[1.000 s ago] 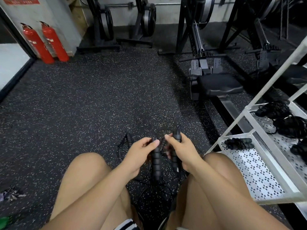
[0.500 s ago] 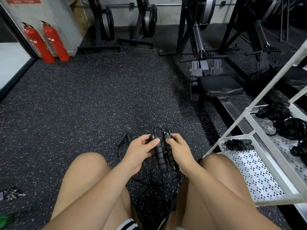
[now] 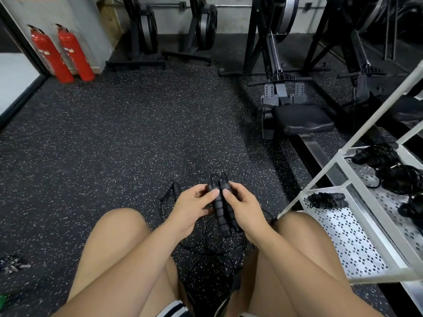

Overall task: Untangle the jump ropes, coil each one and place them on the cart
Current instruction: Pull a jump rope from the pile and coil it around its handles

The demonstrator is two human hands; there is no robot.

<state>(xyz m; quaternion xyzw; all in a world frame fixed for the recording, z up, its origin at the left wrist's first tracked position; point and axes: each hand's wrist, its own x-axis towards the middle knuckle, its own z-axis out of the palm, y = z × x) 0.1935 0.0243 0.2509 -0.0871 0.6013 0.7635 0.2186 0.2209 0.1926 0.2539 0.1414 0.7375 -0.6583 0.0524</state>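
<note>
I sit on the floor with knees apart. My left hand (image 3: 191, 207) and my right hand (image 3: 242, 205) both grip a pair of black ribbed jump rope handles (image 3: 220, 208), held side by side and pointing away from me. Their thin black cord (image 3: 206, 252) trails in loose loops on the floor between my legs. Another pair of handles (image 3: 171, 188) lies on the floor just left of my left hand. The white cart (image 3: 357, 243) stands at my right, with one coiled rope (image 3: 326, 199) on its lower shelf and several coiled ropes (image 3: 389, 168) on the shelf above.
A rowing machine with a black seat (image 3: 302, 120) stands ahead right, more machines behind it. Two red fire extinguishers (image 3: 63, 53) lean at the far left wall. Small dark clutter (image 3: 11, 264) lies on the floor at my left. The speckled rubber floor (image 3: 114, 145) stretches ahead.
My hands have come together, bringing the two handles from slightly apart to side by side and parallel. The handles now sit lower in my grip.
</note>
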